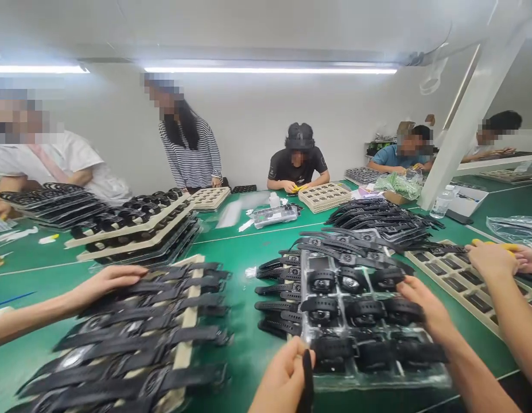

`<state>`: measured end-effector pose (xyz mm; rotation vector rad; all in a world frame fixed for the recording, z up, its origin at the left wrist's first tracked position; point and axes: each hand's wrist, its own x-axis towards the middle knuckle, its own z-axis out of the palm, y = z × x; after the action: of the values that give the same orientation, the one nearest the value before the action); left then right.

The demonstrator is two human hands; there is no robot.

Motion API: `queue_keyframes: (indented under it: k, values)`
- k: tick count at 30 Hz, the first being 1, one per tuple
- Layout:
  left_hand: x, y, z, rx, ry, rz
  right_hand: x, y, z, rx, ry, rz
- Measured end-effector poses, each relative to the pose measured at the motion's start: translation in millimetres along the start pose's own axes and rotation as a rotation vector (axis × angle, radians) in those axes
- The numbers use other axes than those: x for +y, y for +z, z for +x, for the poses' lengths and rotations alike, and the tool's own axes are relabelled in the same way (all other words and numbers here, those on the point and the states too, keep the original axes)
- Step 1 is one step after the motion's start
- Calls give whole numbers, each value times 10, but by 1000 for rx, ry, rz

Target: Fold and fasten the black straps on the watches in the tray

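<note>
Over the clear tray [356, 376] of watches.
I pinch a black strap [307, 378] in my left hand [283, 378]; right hand [424, 307] fingers curl onto a watch [403, 310].

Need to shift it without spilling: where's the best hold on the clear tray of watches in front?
Grip the clear tray by its bare near-left rim and right edge, coming from the near side with both hands. The watches sit loose in shallow pockets, so probably keep it level.
</note>
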<state>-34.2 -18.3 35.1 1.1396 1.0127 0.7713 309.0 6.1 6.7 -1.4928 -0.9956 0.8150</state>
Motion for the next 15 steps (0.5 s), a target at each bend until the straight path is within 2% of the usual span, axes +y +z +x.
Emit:
queue_keyframes:
  k: [3, 6, 9, 15]
  values:
    - [-8, -134, -25, 92, 12, 7, 48, 366, 183, -127, 17, 39]
    - [-83, -262, 32, 107, -18, 54, 99, 619, 304, -208, 34, 12]
    - [-201, -341, 122, 109, -24, 123, 151, 707, 399, -245, 52, -71]
    - [-307, -333, 169, 226, -35, 241, 141, 727, 518, -304, 53, -265]
